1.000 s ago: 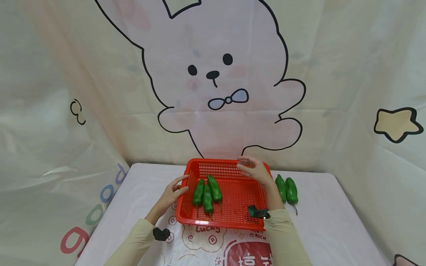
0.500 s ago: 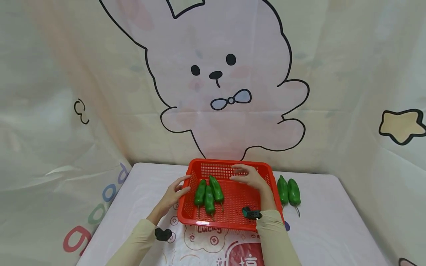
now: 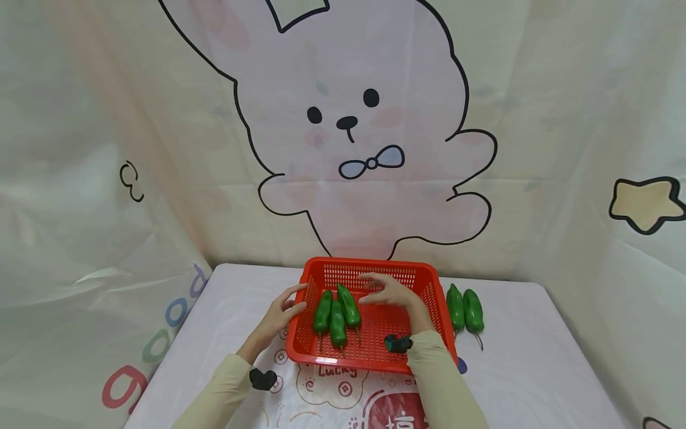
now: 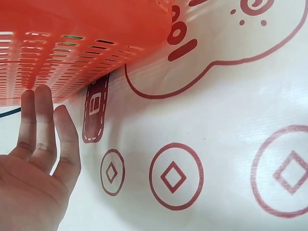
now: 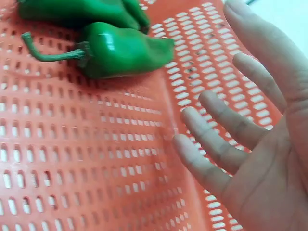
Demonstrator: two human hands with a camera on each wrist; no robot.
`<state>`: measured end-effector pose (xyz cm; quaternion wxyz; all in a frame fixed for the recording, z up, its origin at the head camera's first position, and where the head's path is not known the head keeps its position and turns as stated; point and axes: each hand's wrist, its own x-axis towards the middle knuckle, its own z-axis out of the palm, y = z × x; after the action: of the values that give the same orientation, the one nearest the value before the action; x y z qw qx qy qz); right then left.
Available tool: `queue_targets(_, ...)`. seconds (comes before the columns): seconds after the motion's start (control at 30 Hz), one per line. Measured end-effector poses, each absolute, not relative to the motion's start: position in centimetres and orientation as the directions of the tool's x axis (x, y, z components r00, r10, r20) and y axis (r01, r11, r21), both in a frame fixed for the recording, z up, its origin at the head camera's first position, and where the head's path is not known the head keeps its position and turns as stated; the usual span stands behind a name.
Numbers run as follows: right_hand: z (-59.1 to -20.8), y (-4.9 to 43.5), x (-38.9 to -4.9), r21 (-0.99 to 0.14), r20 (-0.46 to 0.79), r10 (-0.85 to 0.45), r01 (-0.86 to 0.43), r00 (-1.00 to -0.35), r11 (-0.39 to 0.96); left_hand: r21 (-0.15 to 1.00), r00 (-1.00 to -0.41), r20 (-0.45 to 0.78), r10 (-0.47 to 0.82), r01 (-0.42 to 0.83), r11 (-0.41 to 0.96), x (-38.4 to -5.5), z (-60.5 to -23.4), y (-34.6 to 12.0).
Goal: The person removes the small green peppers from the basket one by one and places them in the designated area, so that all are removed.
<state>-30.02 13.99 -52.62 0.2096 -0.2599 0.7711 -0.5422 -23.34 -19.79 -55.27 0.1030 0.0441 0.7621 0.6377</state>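
A red plastic basket (image 3: pixel 375 364) with slotted walls stands on the table, three green peppers (image 3: pixel 337 325) lying together in its left half. My left hand (image 3: pixel 276 319) is at the basket's left side, its fingertips right at the slotted wall (image 4: pixel 62 57) and the fingers fairly straight. Over the basket's inside, to the right of the peppers, hovers my right hand (image 3: pixel 393 295). Its fingers are spread and hold nothing. The right wrist view shows the nearest pepper (image 5: pixel 125 50), stem to the left, beyond the spread fingertips (image 5: pixel 192 115).
Two more green peppers (image 3: pixel 464 310) lie on the white tabletop (image 3: pixel 525 351) just right of the basket. A printed cloth (image 3: pixel 327 390) with red drawings lies under and in front of it. Behind the table hangs a curtain (image 3: pixel 536 226) with a cartoon figure.
My right hand has moved left and down, from the basket's back right edge to over its middle, near the three peppers. The left hand has stayed at the left side.
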Motion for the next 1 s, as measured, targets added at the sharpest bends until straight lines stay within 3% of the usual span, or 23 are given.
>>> queue_targets(1.0,-55.6,9.4,-30.7,-0.904,-0.081,-0.646,-0.217,-0.759,0.368,0.985,-0.97,-0.093,0.225,-0.057,0.163,-23.4,-55.5,-20.0)
